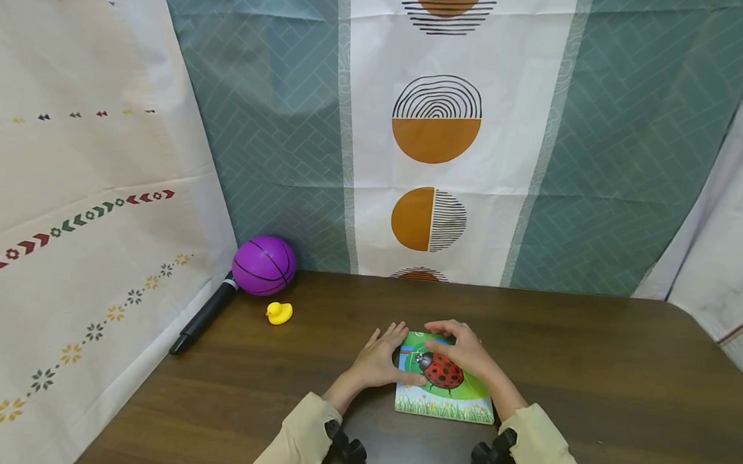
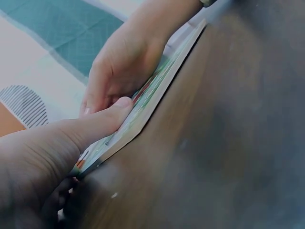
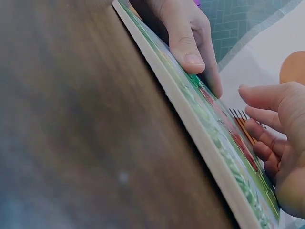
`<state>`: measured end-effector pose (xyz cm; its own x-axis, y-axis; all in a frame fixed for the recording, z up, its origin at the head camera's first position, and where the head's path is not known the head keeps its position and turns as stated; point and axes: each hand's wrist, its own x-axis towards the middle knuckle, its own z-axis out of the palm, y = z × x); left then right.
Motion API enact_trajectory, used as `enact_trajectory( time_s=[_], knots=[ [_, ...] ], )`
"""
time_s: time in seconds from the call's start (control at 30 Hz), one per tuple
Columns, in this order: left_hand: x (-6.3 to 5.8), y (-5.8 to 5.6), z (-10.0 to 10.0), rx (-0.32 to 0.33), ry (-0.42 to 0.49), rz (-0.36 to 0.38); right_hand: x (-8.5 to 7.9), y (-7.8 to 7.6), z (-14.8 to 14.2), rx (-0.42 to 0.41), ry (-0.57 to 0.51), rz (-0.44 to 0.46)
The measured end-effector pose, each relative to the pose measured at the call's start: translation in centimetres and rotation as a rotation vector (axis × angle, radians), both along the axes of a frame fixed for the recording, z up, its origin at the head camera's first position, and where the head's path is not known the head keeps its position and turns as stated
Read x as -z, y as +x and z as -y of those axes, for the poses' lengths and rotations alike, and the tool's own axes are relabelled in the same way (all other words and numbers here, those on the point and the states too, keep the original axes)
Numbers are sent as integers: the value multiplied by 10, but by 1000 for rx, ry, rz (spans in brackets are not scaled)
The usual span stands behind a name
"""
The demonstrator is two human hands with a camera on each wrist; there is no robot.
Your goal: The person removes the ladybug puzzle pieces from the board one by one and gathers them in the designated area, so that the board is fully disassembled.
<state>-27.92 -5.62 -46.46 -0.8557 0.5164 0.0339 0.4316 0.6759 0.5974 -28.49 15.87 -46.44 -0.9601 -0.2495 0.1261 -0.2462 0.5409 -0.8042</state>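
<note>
A thin, square ladybug picture board lies flat on the table, its pale edge showing in both wrist views. My left hand is at its left side, fingers extended toward the far left corner. The left thumb rests on the picture. Over the far right part of the board is my right hand, thumb and fingers apart and loosely bent. In the right wrist view the right thumb stands clear of the picture; whether the other fingertips touch the far edge cannot be told.
On the brown table, a small yellow rubber duck sits left of the board. Behind it are a purple ball and a black, stick-like object along the left edge. A patterned cloth hangs behind the table.
</note>
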Motion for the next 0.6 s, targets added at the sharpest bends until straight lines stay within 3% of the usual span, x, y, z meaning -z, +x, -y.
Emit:
enact_trajectory(
  time_s=[0.23,0.47,0.6],
  knots=[
    [0,-4,2,-26,7,-5,0,-6,4,-17,73,-23],
    [1,-4,0,-29,-2,-7,4,-7,13,-15,213,-104],
    [1,-5,1,-28,-7,-9,4,-5,18,3,221,-127]
  ],
)
